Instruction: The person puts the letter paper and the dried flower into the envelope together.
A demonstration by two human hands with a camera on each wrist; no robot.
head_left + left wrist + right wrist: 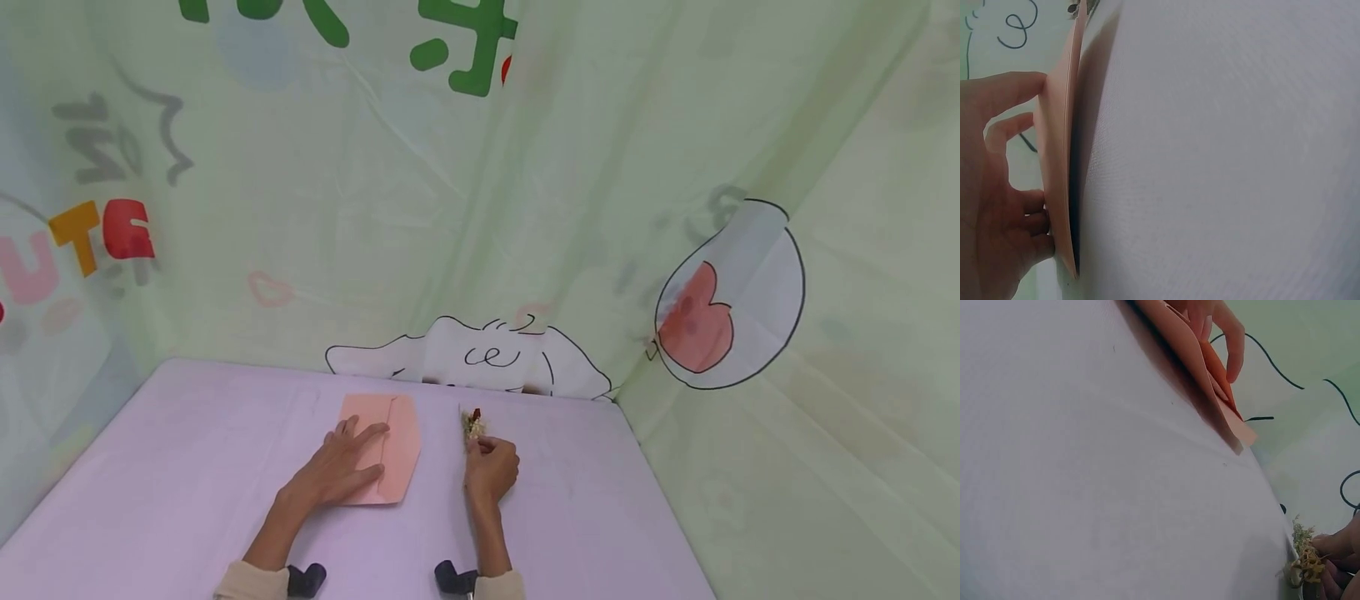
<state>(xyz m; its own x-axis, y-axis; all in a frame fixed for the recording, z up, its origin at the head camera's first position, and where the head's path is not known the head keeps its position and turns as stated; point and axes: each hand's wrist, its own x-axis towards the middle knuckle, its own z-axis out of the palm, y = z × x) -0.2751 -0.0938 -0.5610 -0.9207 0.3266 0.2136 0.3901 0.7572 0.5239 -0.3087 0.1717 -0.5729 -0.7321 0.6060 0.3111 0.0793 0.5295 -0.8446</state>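
A pink envelope (402, 454) lies flap side up on the table, its pointed flap open toward the right. Spread fingers of my left hand (340, 463) rest on its left and middle part; in the left wrist view the fingertips touch the envelope (1057, 131) from above. To the right of it, my right hand (493, 472) pinches a small bunch of dried flowers (473, 423), with a dark red bloom and pale sprigs, low over the table. In the right wrist view the bunch (1307, 561) shows at the lower right corner, its stems mostly hidden by the fingers.
A pale lilac cloth covers the table (585, 500). Behind it and at both sides hang light green curtains (360, 208) printed with letters and cartoon drawings. Dark wrist-worn devices (306, 581) sit at both cuffs.
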